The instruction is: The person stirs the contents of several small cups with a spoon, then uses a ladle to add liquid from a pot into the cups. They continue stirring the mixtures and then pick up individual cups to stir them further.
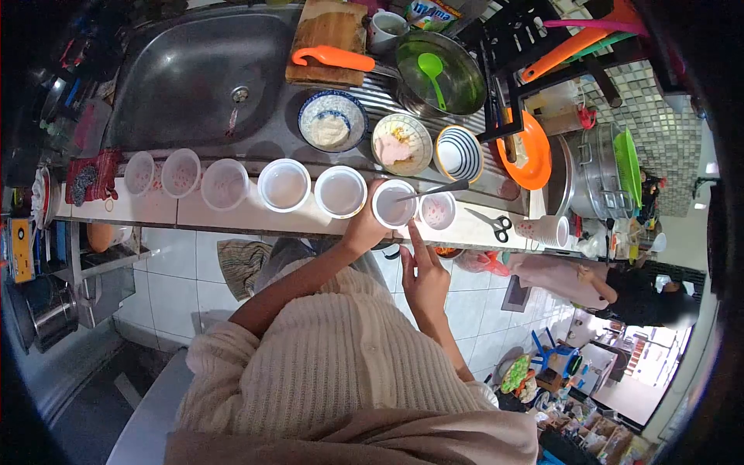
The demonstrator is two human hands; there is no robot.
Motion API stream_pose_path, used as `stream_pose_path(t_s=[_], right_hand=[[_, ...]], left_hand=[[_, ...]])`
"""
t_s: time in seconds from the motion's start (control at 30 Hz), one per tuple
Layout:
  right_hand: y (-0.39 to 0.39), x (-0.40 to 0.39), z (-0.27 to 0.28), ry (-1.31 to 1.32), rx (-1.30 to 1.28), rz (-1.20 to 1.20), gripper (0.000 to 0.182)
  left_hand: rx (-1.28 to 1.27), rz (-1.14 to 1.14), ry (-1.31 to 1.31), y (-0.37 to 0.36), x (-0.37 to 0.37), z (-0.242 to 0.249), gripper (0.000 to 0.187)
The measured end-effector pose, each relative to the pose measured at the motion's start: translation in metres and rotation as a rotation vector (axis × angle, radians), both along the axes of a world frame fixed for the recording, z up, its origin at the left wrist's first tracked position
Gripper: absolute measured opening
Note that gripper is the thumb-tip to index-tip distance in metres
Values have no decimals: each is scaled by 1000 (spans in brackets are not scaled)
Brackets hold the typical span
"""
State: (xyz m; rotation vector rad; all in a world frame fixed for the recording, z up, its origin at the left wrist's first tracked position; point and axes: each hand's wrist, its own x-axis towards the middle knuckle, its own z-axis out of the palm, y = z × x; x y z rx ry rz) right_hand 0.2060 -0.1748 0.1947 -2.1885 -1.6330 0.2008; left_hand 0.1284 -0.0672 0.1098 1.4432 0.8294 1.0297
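Plastic cups stand in a row along the counter's front edge. My left hand (367, 227) is wrapped round a white-rimmed cup (391, 209) with pale liquid in it. The fingers of my right hand (423, 271) are apart, and the index fingertip is at that cup's lower right side. A dark-handled utensil (446, 188) leans out of the cup over a neighbouring cup (438, 213) with pink pieces. To the left stand two more cups of pale liquid, a near one (341, 192) and a farther one (284, 186). Beyond them are several cups with pink bits (180, 173).
Behind the row are a blue-rimmed bowl (332, 122), a bowl of pink food (402, 145), a striped bowl (459, 154) and a pot (465, 85). Scissors (496, 225) and stacked cups (546, 230) lie right. The sink (201, 77) is back left. A person (635, 294) stands far right.
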Motion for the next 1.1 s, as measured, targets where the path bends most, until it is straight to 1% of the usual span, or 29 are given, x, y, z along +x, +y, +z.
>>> stream_pose_path(t_s=[0.07,0.13,0.17,0.23,0.27,0.33,0.37,0.4,0.47,0.57,0.63,0.8,0.87,0.93,1.03,1.1], right_hand=[[-1,1,1,12,-26,-10,43],[0,7,2,209,58,55,35],[2,8,4,209,56,55,35],[5,10,11,468,7,-119,30],[7,12,12,468,5,-118,30],[11,16,13,528,106,-140,31],[12,20,4,464,182,-81,34],[14,22,5,463,181,-80,34],[15,23,8,209,131,21,35],[12,22,0,139,134,34,40],[10,20,-1,157,134,44,41],[3,13,-6,197,133,68,41],[1,9,-6,201,96,52,47],[2,6,-1,193,81,41,47],[1,7,-3,141,139,66,50],[-1,9,-4,13,55,65,54]], left_hand=[[14,3,5,-2,-1,1,58],[-44,7,-63,-2,1,-1,53],[-46,8,-62,-1,2,-2,53],[42,42,-45,1,4,-3,54],[39,44,-45,1,4,-4,54],[33,18,-33,1,2,-2,57],[32,19,-33,2,2,0,57],[34,9,-47,2,1,1,58],[35,3,-60,1,1,1,59],[67,44,-21,0,2,-6,61],[47,12,-54,1,3,-8,63],[48,21,-62,1,4,-6,62],[42,11,-73,2,3,-5,62],[-27,-32,-63,2,2,-4,60],[10,-13,-47,2,1,-2,58],[11,-11,-52,2,2,-3,58]])
